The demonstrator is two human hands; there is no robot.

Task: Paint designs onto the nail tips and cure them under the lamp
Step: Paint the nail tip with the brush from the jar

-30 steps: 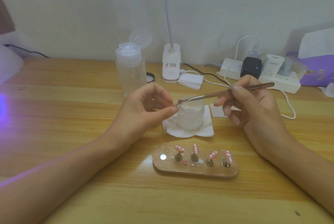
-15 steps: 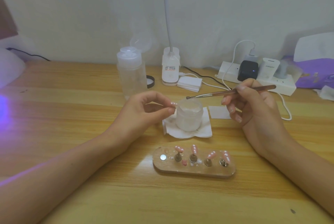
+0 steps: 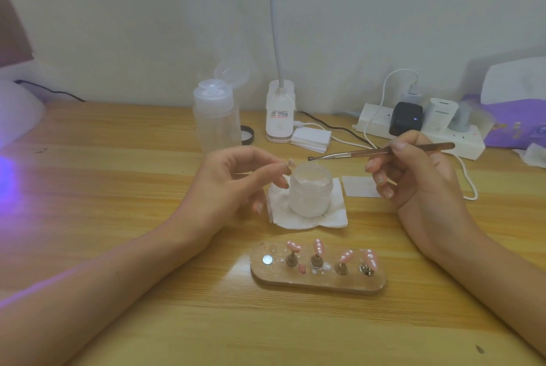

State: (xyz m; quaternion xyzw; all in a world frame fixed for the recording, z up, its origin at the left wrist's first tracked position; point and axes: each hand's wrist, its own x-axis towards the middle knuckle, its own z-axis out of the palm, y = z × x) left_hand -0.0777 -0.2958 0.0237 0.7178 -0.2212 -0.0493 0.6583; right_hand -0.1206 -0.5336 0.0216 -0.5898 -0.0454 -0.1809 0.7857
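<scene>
Nail tip (image 3: 289, 163) sits pinched in your left hand (image 3: 233, 185) mid-frame; your right hand (image 3: 413, 176) grips the dotting tool (image 3: 339, 155)

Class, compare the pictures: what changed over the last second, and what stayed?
The right hand drew the dotting tool rightward, off the nail tip pinched in the left hand; its end now sits apart, by the jar. Both grips and the wooden stand are unchanged.

Soft, dim light; violet glow spills across the table (image 3: 88, 144) from the left; edges blur slightly.
</scene>
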